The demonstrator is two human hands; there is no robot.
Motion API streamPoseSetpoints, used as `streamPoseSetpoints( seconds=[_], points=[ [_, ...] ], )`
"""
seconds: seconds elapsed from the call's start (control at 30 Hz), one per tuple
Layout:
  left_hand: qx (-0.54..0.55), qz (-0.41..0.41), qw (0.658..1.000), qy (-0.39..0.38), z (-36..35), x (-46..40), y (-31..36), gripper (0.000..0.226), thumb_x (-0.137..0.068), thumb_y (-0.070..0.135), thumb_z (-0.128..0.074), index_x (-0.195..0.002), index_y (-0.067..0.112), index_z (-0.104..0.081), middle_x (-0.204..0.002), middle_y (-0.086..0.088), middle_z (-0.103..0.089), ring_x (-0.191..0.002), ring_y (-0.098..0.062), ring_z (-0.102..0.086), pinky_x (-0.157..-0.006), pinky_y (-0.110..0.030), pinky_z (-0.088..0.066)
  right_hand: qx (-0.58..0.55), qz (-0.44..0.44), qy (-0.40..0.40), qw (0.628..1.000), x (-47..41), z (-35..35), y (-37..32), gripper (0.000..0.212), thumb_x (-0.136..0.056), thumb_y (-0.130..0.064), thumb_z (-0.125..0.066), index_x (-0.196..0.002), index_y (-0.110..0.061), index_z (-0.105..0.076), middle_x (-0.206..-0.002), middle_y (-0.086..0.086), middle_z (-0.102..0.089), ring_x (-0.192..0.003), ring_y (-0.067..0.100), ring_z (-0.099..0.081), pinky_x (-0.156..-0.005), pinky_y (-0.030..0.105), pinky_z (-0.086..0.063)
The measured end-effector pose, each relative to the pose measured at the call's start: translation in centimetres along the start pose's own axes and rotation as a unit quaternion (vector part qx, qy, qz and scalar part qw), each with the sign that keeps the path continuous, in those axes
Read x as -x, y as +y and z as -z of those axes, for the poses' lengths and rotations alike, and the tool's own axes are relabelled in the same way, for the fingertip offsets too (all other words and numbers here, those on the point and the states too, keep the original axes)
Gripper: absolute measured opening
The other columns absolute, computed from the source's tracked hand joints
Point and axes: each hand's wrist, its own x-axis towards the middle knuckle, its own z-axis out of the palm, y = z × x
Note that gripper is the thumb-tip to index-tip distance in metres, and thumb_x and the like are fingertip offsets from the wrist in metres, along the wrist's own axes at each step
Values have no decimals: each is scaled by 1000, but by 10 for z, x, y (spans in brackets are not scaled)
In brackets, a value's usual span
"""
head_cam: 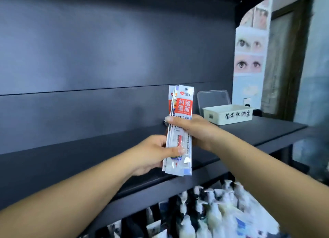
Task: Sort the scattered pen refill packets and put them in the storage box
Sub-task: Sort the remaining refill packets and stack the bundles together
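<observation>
- Slippage is the main risk, in my judgement: the upright bundle of long, glossy white-and-red plastic pen refill packets (pixel 179 130) is fanned unevenly at its top and bottom edges, so a loosened pinch could let an inner packet slide out onto the dark matte shelf board (pixel 258 130) below.
- Carrying the uneven stack rightward to the cream rectangular plastic storage box with black handwriting (pixel 229 113) could catch a protruding corner on its rim.
- Left hand (pixel 153 155), left of the box and nearer the camera, curls around the bundle's lower half, thumb pressed across the front.
- Right hand (pixel 194 129), just left of the box, clamps the bundle's middle, thumb laid over the front packet.
- Box sits open, clear lid (pixel 213 98) propped behind it.
</observation>
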Motion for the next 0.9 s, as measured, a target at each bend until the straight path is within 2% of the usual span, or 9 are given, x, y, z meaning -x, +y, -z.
streamPoseSetpoints(
  seconds=[0.13, 0.2, 0.37, 0.5, 0.63, 0.7, 0.77, 0.8, 0.9],
  points=[
    [20, 19, 1000, 2, -27, -38, 1, 19, -84, 8, -59, -102, 10, -65, -87, -1, -73, -72, -11, -70, -66, -26, -58, 24, -34, 13, 999, 6, 63, 18, 15, -84, -32, -60, -89, -18, -62, -78, -3, -71, -72, 11, -66, -71, 25, -55],
    [32, 26, 999, 18, -33, -59, -1, 16, -84, 8, -59, -98, 12, -65, -79, 1, -75, -69, -11, -71, -64, -26, -58, 56, -50, 28, 997, 6, 90, 28, 19, -84, -35, -59, -88, -16, -60, -80, 1, -66, -73, 14, -61, -77, 26, -53],
    [32, 50, 989, 134, -18, -110, -12, 12, -83, 6, -60, -94, 8, -65, -63, 1, -73, -56, -11, -69, -56, -26, -58, 178, -50, 90, 979, -5, 148, 56, 23, -85, -28, -60, -88, -5, -64, -81, 7, -58, -77, 16, -53, -72, 22, -46],
    [16, 46, 977, 205, 4, -139, -19, 12, -81, 6, -63, -92, 9, -65, -69, 0, -75, -60, -14, -71, -59, -27, -58, 282, -23, 110, 953, -41, 189, 64, 23, -80, -35, -64, -71, -14, -64, -77, 9, -56, -74, 19, -50, -73, 31, -43],
    [7, 98, 963, 251, 21, -159, -13, 14, -78, 11, -66, -92, 10, -67, -68, 0, -75, -59, -12, -70, -59, -23, -57, 390, -39, 50, 919, -88, 204, 53, 41, -79, -45, -62, -81, -3, -64, -72, 5, -52, -71, 18, -48, -69, 28, -39],
    [5, 144, 956, 254, 24, -169, -14, 19, -78, 13, -67, -97, 8, -66, -74, -3, -75, -69, -16, -71, -72, -29, -57, 428, -66, 6, 901, -113, 205, 47, 46, -80, -47, -60, -81, -2, -61, -74, 8, -51, -70, 20, -46, -69, 30, -43],
    [1, 172, 950, 262, 22, -177, -15, 25, -78, 13, -67, -102, 5, -66, -90, -8, -74, -87, -24, -68, -91, -38, -51, 422, -99, -30, 901, -135, 206, 46, 41, -80, -47, -60, -81, -6, -59, -81, 8, -53, -75, 20, -49, -70, 29, -47],
    [-8, 177, 945, 273, 22, -182, -15, 25, -78, 14, -68, -101, 4, -66, -94, -10, -72, -91, -26, -66, -94, -40, -49, 406, -118, -44, 905, -143, 207, 46, 38, -80, -47, -60, -78, -9, -56, -82, 6, -53, -76, 20, -50, -67, 27, -46],
    [-46, 182, 937, 296, 21, -188, -14, 14, -78, 16, -68, -88, 7, -68, -77, -6, -74, -71, -21, -69, -71, -30, -54, 363, -153, -62, 917, -165, 203, 55, 36, -79, -48, -61, -86, -14, -52, -88, 5, -52, -83, 19, -51, -72, 28, -46]
  ],
)
